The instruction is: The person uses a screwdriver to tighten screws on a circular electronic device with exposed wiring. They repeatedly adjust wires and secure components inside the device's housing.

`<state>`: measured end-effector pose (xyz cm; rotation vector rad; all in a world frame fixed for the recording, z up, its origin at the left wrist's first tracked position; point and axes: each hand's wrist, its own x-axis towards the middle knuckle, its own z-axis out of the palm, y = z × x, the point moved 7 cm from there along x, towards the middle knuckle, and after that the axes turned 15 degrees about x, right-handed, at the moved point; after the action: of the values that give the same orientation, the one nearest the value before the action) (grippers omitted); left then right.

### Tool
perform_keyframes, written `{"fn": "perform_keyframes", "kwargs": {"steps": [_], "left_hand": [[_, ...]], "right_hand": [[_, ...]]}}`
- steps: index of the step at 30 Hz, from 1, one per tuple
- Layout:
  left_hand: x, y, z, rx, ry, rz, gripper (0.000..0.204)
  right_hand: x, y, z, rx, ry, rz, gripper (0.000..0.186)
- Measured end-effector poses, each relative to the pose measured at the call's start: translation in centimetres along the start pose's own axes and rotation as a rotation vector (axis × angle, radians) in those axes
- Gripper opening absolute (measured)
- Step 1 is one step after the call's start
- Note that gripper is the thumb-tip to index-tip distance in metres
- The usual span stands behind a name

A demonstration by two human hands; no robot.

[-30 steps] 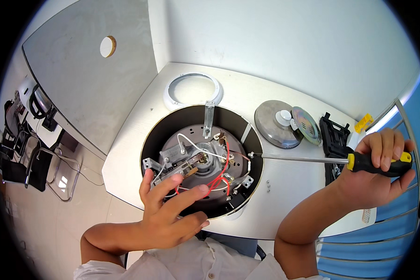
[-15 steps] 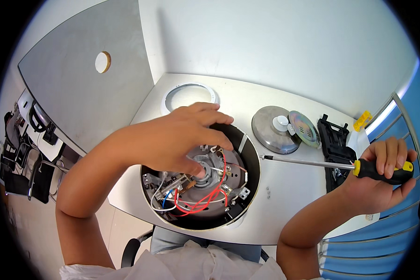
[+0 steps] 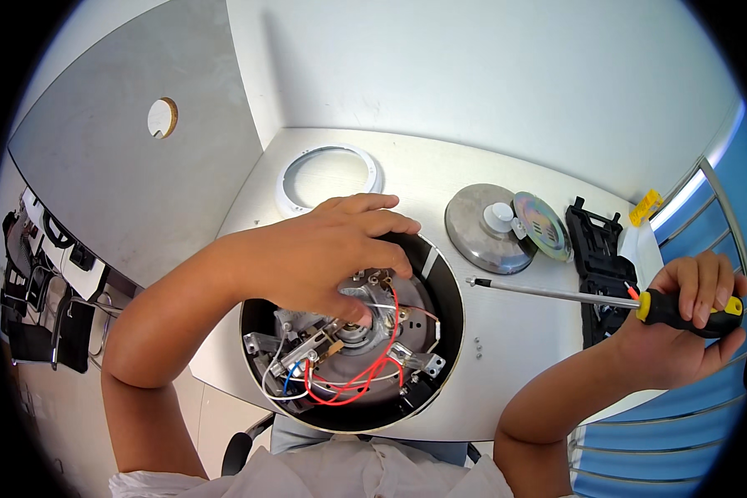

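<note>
A round, dark-walled appliance housing stands with its open side up near the table's front edge. Inside it are a grey metal plate, metal brackets and red, white and blue wires. My left hand reaches over the housing with fingers spread. Its thumb rests at the round fitting in the middle, while the other fingertips hang over the far side. Away to the right, my right hand grips a screwdriver by its black and yellow handle. The long shaft points left, its tip above the table.
A white ring lies behind the housing. Toward the back right are a round lid with a white knob, a shiny disc and a black tool case. Small screws lie on the table. A grey partition rises at left.
The housing appears slightly lower in the picture, closer to me, and its inner parts show more. My right hand with the screwdriver has shifted slightly right and down. The left hand stays over the housing.
</note>
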<state>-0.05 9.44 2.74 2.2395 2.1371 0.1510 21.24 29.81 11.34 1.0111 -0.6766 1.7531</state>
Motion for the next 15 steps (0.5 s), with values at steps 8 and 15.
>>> {"fn": "perform_keyframes", "kwargs": {"steps": [8,15], "left_hand": [[-2.2,-0.5,-2.9,-0.084,0.178,0.003,0.048],[-7.9,-4.1,-4.5,-0.534,0.528,0.013,0.037]], "right_hand": [[-0.1,0.0,0.2,-0.027,-0.015,-0.001,0.032],[-0.1,0.5,0.3,0.058,0.039,0.039,0.031]]}}
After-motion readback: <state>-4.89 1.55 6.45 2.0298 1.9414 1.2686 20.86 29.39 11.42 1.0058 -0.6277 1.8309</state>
